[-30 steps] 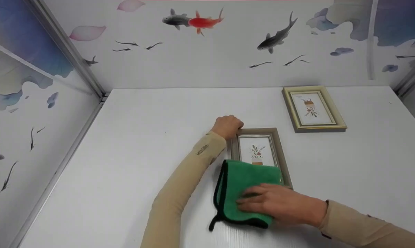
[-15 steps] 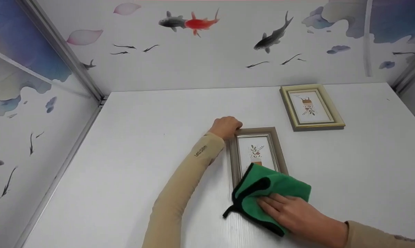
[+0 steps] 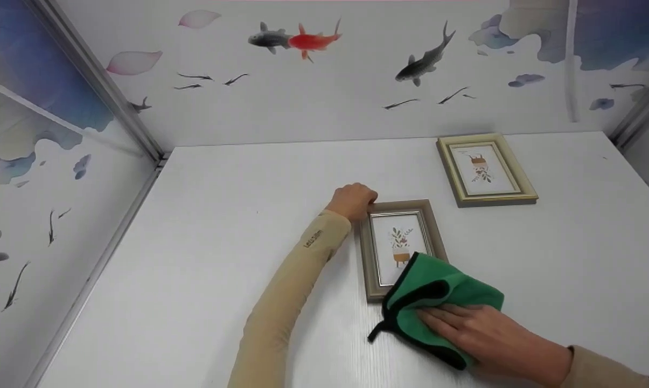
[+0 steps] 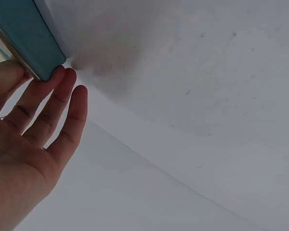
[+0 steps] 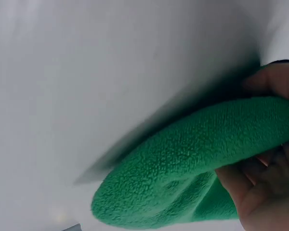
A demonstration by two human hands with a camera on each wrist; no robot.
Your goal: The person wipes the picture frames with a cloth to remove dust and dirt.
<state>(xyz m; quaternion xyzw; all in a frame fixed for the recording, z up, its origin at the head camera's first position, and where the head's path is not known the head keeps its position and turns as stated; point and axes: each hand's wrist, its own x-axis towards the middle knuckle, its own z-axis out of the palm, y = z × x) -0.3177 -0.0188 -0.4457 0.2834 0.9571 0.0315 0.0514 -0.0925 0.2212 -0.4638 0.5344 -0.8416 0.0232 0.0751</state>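
In the head view my left hand (image 3: 351, 202) holds the upper left corner of a brown-grey picture frame (image 3: 368, 264) with a potted-plant print. The frame lies flat on the white table. From the left wrist, fingers and thumb meet at the bluish-looking edge of the picture frame (image 4: 31, 36). A folded green cloth (image 3: 467, 288) with black trim and a loop covers the frame's lower right corner. On it lies my right hand (image 3: 486, 334); in the right wrist view its thumb and fingers pinch the fuzzy green cloth (image 5: 183, 149) from both sides.
A second, gold-coloured picture frame (image 3: 526, 183) lies at the back right of the white table (image 3: 211, 242). Behind and to the left rise panels printed with fish and petals, such as the back wall (image 3: 302, 102). Metal profiles (image 3: 109, 91) edge the left corner.
My right hand has drawn the cloth rightward and down across the frame, turning it and uncovering more of the print and the lower left corner. The left hand stays at the upper left corner.
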